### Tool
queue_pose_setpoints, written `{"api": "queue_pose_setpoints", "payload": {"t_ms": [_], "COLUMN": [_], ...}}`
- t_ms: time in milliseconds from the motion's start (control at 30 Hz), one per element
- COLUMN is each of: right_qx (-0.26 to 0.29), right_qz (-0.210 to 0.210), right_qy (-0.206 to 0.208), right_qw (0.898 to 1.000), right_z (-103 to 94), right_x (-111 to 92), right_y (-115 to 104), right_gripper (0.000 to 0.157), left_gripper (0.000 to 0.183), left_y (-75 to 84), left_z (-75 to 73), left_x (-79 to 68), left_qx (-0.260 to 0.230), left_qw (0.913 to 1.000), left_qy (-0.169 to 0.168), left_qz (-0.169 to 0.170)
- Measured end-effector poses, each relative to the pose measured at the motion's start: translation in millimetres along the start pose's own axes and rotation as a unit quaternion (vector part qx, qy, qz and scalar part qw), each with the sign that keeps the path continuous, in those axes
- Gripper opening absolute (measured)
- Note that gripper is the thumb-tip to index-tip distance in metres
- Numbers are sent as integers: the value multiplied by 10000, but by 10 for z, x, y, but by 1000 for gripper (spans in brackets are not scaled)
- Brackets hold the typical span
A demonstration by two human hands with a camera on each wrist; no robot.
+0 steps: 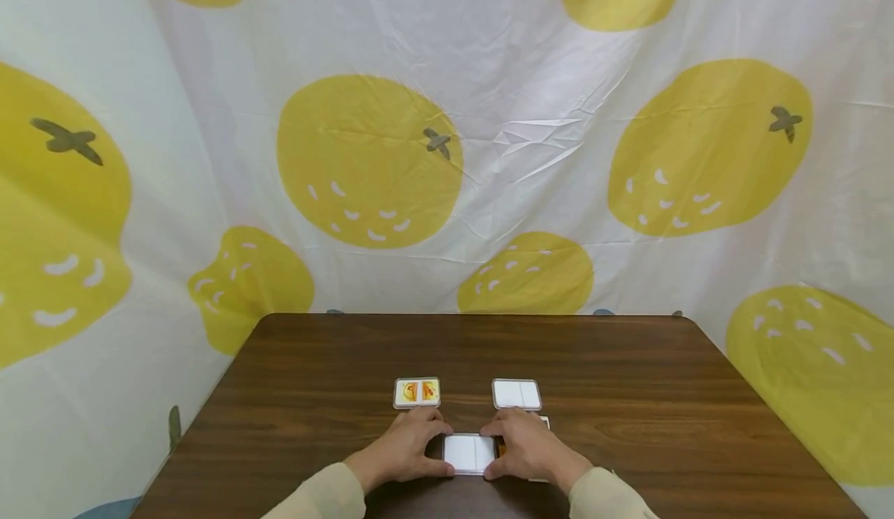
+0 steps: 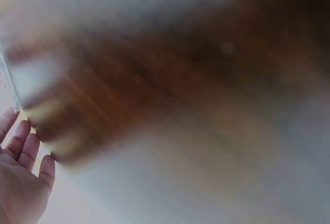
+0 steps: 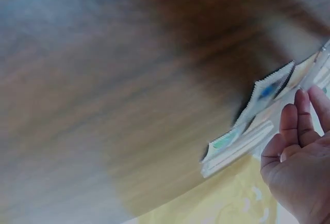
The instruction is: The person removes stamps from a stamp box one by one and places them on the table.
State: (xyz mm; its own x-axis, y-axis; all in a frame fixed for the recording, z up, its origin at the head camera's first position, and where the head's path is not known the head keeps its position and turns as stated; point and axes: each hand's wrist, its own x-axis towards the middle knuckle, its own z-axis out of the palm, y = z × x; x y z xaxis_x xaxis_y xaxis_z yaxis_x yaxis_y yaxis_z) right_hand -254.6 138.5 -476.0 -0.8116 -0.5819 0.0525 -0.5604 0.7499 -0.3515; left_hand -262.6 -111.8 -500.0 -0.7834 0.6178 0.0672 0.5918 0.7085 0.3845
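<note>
Near the table's front, a small clear rectangular tray (image 1: 461,454) holds two white pieces side by side. My left hand (image 1: 410,448) grips its left end, with thumb and forefinger at the corners. At the right end, my right hand (image 1: 527,448) holds it the same way. Beneath and beside the right hand lie loose picture cards (image 3: 265,95), partly covered in the head view. The left wrist view catches my left fingers (image 2: 31,149) touching a clear edge at the far left; the rest is blurred.
Beyond the left hand lies a clear tray with a two-part orange picture (image 1: 417,392). Another tray with two white pieces (image 1: 517,393) sits past the right hand. The dark wooden table (image 1: 314,364) meets a fruit-print curtain (image 1: 503,193) behind.
</note>
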Motion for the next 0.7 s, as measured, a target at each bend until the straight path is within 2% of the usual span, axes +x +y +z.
{"api": "queue_pose_setpoints", "payload": {"t_ms": [467, 700], "right_qx": [-397, -562], "right_qz": [145, 184], "right_qy": [-85, -179], "right_qw": [9991, 9981], "right_z": [34, -15], "right_x": [56, 51], "right_y": [-26, -50], "right_gripper": [56, 54], "left_gripper": [53, 54], "left_y": [-1, 17], "left_z": [10, -6], "left_x": [-22, 1], "left_qx": [-87, -56], "left_qw": [9999, 9999], "left_qy": [83, 72], "left_qz": [15, 58]}}
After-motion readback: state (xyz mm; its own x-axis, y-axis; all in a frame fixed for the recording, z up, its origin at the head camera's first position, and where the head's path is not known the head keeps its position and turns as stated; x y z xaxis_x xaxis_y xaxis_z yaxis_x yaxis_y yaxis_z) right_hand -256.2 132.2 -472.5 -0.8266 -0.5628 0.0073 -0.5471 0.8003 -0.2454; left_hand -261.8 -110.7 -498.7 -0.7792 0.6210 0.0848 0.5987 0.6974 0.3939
